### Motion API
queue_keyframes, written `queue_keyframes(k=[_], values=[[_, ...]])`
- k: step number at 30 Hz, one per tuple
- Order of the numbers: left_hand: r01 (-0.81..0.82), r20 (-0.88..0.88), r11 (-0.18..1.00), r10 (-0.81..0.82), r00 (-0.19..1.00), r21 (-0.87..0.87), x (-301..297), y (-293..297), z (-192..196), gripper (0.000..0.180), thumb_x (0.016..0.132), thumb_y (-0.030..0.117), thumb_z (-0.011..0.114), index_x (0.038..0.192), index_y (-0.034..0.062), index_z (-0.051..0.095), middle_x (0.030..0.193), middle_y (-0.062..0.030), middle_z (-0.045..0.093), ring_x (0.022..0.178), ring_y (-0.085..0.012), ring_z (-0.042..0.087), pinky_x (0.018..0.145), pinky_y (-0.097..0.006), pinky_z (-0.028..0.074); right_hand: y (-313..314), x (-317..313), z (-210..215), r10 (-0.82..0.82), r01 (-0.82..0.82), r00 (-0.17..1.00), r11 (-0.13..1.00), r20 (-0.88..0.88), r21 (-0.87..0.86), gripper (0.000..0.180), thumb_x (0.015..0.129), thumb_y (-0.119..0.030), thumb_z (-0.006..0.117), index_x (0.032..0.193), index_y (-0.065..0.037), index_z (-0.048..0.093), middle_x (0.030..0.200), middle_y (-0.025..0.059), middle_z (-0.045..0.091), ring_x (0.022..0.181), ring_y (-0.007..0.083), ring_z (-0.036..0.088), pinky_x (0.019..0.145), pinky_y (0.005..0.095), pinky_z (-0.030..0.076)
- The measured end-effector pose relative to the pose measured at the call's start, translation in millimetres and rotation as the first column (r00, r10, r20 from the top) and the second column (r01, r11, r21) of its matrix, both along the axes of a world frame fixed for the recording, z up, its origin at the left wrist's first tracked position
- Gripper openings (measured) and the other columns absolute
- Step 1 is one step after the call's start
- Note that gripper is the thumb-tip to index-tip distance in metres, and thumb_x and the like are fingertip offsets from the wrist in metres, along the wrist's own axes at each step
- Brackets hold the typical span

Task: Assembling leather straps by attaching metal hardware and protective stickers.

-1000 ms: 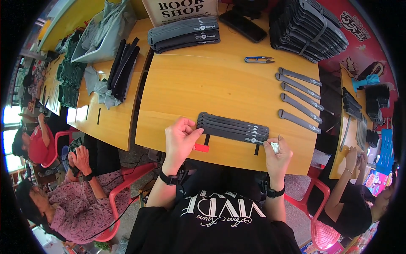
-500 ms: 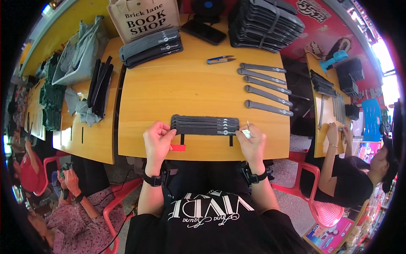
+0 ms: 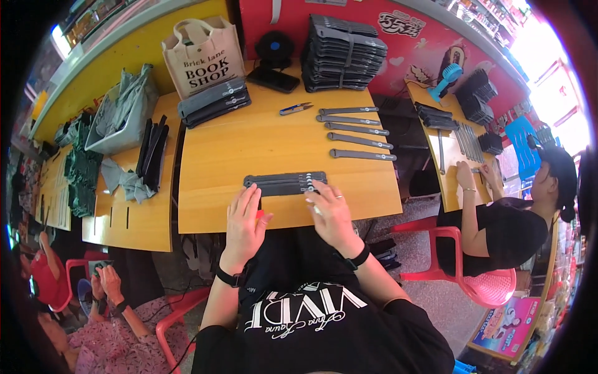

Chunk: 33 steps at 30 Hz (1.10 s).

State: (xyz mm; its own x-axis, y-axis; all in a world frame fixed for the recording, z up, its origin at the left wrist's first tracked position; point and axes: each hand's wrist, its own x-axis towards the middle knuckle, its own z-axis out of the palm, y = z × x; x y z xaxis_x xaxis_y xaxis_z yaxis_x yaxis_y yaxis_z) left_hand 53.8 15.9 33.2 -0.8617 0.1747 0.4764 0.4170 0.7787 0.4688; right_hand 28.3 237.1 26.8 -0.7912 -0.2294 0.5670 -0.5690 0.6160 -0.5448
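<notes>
Head view: left hand (image 3: 245, 221) open by the strap stack (image 3: 283, 185), right hand (image 3: 332, 215) curled at its right end, can't tell if gripping, so lopsided pressure could skew it.

Past the strap stack (image 3: 280, 186), the middle of the tabletop (image 3: 261, 143) lies bare — a hand could sweep across it low. The loose grey straps (image 3: 360, 141) crowd its right side, and the snips (image 3: 288, 111) lie toward the back. Behind them the phone (image 3: 273, 80), tall strapped bundle (image 3: 344, 53) and folded pile (image 3: 215, 101) block the rear — the left edge offers passage up to that pile.
</notes>
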Motion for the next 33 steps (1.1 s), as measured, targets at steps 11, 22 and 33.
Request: queue_keyframes(k=[11,22,33], values=[[0.003,0.097,0.931,-0.041,0.994,0.364,-2,-23,-26,0.03,0.085,0.008,0.065,0.113,-0.0018,0.061,0.118,-0.015,0.061,0.107,-0.0318,0.058,0.087,-0.037,0.046,82,-28,-2,-0.218,0.289,0.907,0.945,0.36,-0.156,0.02,0.082,-0.011,0.066,0.101,-0.005,0.062,0.094,0.0148,0.062,0.084,0.0318,0.063,0.071,0.0392,0.049],[-0.114,0.178,0.737,-0.009,0.984,0.666,-7,-35,-45,0.014,0.092,0.003,0.058,0.1,-0.0037,0.066,0.101,-0.008,0.062,0.094,-0.0145,0.057,0.083,-0.026,0.045,198,-115,-15,-0.557,0.566,0.541,0.795,0.63,0.218,0.03,0.08,-0.029,0.068,0.079,0.001,0.065,0.08,0.0202,0.066,0.077,0.0345,0.066,0.067,0.0412,0.049],[-0.148,0.203,0.728,0.012,0.979,0.669,-7,-33,-42,0.012,0.092,0.003,0.058,0.098,-0.0041,0.066,0.099,-0.0079,0.063,0.093,-0.0142,0.058,0.084,-0.025,0.045,224,-86,-26,-0.398,0.41,0.86,0.912,0.319,0.034,0.007,0.067,-0.001,0.068,0.071,-0.002,0.061,0.067,0.0185,0.06,0.066,0.0341,0.062,0.059,0.0365,0.047]])
